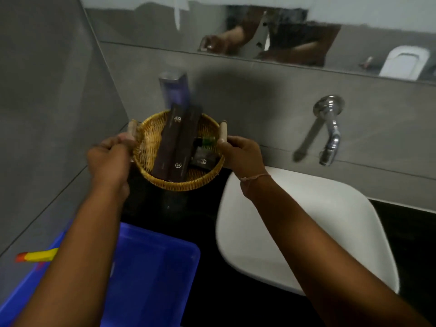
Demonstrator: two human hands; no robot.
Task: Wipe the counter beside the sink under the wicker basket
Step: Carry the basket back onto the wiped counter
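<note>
A round wicker basket with two pale wooden handles sits at the back left corner of the black counter, left of the white sink. It holds two long dark packets, a small dark sachet and a little green bottle. My left hand grips the left handle. On the right handle my right hand is closed. Whether the basket rests on the counter or hangs just above it, I cannot tell.
A blue plastic tub stands on the counter in front of the basket, with a yellow and orange object at its left edge. A soap dispenser and a chrome tap are fixed to the grey wall. A mirror runs above.
</note>
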